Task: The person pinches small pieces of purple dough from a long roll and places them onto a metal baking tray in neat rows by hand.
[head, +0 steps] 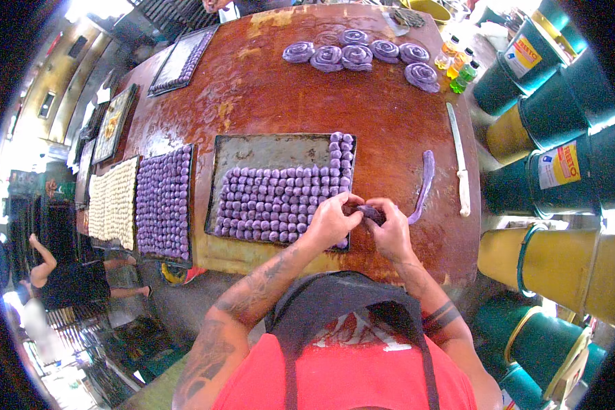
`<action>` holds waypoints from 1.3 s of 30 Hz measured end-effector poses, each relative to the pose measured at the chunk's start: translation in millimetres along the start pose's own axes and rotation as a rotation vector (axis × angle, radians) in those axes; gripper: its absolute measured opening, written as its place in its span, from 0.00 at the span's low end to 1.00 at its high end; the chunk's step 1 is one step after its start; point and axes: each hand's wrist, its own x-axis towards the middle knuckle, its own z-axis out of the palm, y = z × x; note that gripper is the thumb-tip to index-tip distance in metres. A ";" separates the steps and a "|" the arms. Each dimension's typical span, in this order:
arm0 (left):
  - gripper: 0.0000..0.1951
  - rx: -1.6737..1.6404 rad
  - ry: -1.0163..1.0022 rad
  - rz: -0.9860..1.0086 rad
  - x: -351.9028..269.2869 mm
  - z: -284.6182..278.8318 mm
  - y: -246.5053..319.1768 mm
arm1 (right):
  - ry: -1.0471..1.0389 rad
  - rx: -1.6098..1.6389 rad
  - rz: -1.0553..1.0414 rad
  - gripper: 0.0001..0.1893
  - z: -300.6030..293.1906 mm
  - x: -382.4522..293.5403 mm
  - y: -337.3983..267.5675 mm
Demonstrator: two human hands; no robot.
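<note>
Both of my hands meet above the near right corner of a dark metal baking tray [274, 149]. Between the fingers of my right hand [392, 230] is a piece of purple dough [371, 212]. My left hand [335, 220] pinches at the same dough from the left, its fingertips partly hidden. Rows of small purple dough balls [274, 202] fill the near part of the tray, and more run up its right side. Just right of my right hand lies a long purple dough strip [426, 177] on the brown table [384, 123].
Coiled purple dough rolls [357, 56] sit at the far side beside several drink bottles [464, 77]. A white-handled knife [461, 164] lies near the right edge. Trays of purple balls [164, 202] and cream balls [111, 202] stand left. Green tubs [558, 110] line the right; a person [72, 284] is at left.
</note>
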 end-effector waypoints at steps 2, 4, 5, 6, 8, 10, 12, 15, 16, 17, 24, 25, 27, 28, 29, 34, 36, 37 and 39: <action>0.11 -0.006 -0.026 -0.005 2.6 8.7 3.7 | 0.023 -0.103 -0.076 0.12 7.1 -4.2 32.0; 0.09 -0.003 -0.023 -0.022 3.5 4.4 -1.7 | -0.039 -0.131 -0.122 0.11 10.5 -2.7 31.2; 0.08 0.033 -0.080 -0.059 6.4 -4.2 -10.3 | -0.037 -0.126 -0.120 0.11 8.0 -1.2 31.6; 0.07 0.068 -0.136 -0.095 8.7 -13.5 -16.1 | -0.142 -0.066 -0.077 0.13 3.1 0.5 30.6; 0.05 0.385 0.215 0.235 23.3 -33.7 -29.9 | -0.240 -0.010 -0.037 0.14 -6.3 1.2 35.1; 0.06 0.432 0.389 0.221 49.2 -60.6 -45.8 | -0.292 -0.111 -0.180 0.15 -4.3 -0.3 44.5; 0.06 0.497 0.452 0.332 69.5 -70.9 -48.6 | -0.278 -0.358 -0.312 0.15 -0.1 -3.3 54.3; 0.05 0.527 0.525 0.315 101.1 -60.9 -53.9 | -0.262 -0.613 -0.456 0.13 3.2 -2.3 65.1; 0.05 0.501 0.521 0.253 106.1 -54.6 -53.9 | -0.317 -0.393 -0.236 0.13 1.5 2.1 67.4; 0.08 0.542 0.421 0.101 107.9 -52.0 -54.7 | -0.368 -0.170 -0.017 0.13 -0.1 4.8 69.3; 0.15 0.664 0.441 0.401 77.3 -37.3 -43.4 | -0.079 0.021 0.324 0.11 -18.6 3.1 40.7; 0.16 0.472 0.406 0.494 68.5 -28.8 -28.1 | -0.076 0.022 0.328 0.11 -13.6 2.9 38.9; 0.15 0.145 -0.036 0.261 35.5 -3.9 17.9 | -0.018 -0.064 0.302 0.12 -4.9 2.6 42.6; 0.14 0.121 -0.152 0.393 33.2 13.6 29.3 | 0.058 0.162 0.137 0.04 4.8 -1.6 90.0; 0.14 0.112 -0.246 0.498 26.4 16.6 29.2 | 0.043 0.170 0.135 0.04 10.9 0.0 89.4; 0.11 0.129 0.017 0.150 7.7 7.6 6.1 | -0.042 0.067 0.080 0.14 6.4 -2.5 28.2; 0.10 0.008 -0.011 0.075 8.2 14.7 4.0 | -0.001 -0.053 0.029 0.16 1.7 -2.1 31.9; 0.10 -0.109 -0.031 -0.007 7.9 16.8 -1.2 | -0.001 -0.052 0.028 0.16 4.3 -2.1 34.6; 0.10 -0.118 -0.054 -0.056 13.3 16.4 -18.1 | -0.065 -0.128 -0.047 0.14 7.1 -2.0 41.5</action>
